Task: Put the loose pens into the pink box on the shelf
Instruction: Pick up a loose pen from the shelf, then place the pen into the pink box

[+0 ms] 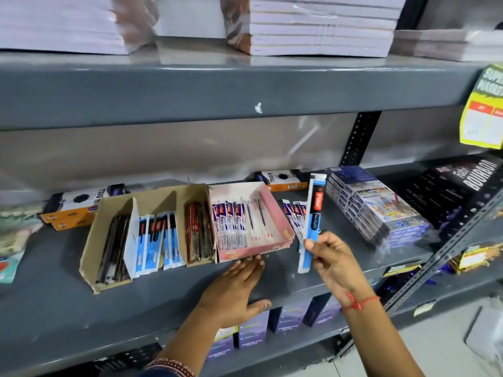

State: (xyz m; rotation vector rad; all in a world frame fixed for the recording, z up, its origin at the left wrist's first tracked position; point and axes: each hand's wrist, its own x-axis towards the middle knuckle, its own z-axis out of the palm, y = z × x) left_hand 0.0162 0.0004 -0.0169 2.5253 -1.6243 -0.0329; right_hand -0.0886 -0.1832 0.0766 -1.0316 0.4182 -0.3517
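Note:
The pink box (275,213) lies open on the grey shelf (54,308), with several packaged pens lying in its left half. My right hand (330,257) grips a blue and white packaged pen (313,213) near its lower end, holding it upright just right of the box. A few more loose packaged pens (292,210) lie on the shelf behind the held one, beside the box's right wall. My left hand (236,287) rests flat on the shelf, fingertips touching the box's front edge.
A brown cardboard tray (89,257) with pen packs sits against the pink box's left side. Orange and black boxes (79,202) stand behind it. Stacked blue packs (373,205) and dark biscuit packs (462,186) fill the right. Notebook stacks (321,25) lie on the upper shelf.

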